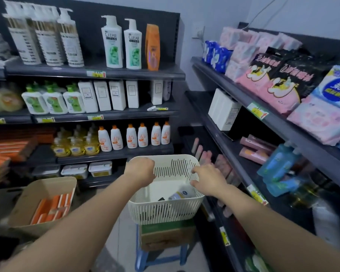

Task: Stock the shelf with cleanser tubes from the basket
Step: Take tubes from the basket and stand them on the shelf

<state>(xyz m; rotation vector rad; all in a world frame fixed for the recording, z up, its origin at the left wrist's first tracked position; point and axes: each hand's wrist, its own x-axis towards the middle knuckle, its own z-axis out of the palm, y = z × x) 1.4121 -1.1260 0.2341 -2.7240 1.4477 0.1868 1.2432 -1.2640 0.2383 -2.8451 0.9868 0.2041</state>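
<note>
- Cleanser tube, pale cream plastic with a round blue mark point(182, 194): lies on its side on the basket floor, just under the right hand and untouched. A small dark item point(161, 199) lies beside it; what it is cannot be made out.
- Right fingers point(197, 170): straight and spread over the basket mouth, thumb apart below them, grasping nothing.
- Right hand point(209, 179): hangs above the basket's right rim, palm down.
- Left hand point(139, 169): knuckles up at the far left corner of the rim. The fingers curl under and out of sight, so I cannot tell whether they grip the rim or are clenched on nothing.
- Basket, cream slotted plastic with rounded corners point(165, 213): stands on a brown cardboard box point(167, 236), which sits on a blue stool point(182, 254).
- Shelf, dark metal, low on the right point(208, 141): carries a row of pink tubes point(199, 152) lying flat, near the basket. It is the likely destination.
- Step in hand, judged: reaching in for the tube. Best to lower the right hand straight down, take the tube across its body rather than its cap, and lift clear of the rim while the basket is kept steady on the box.
</note>
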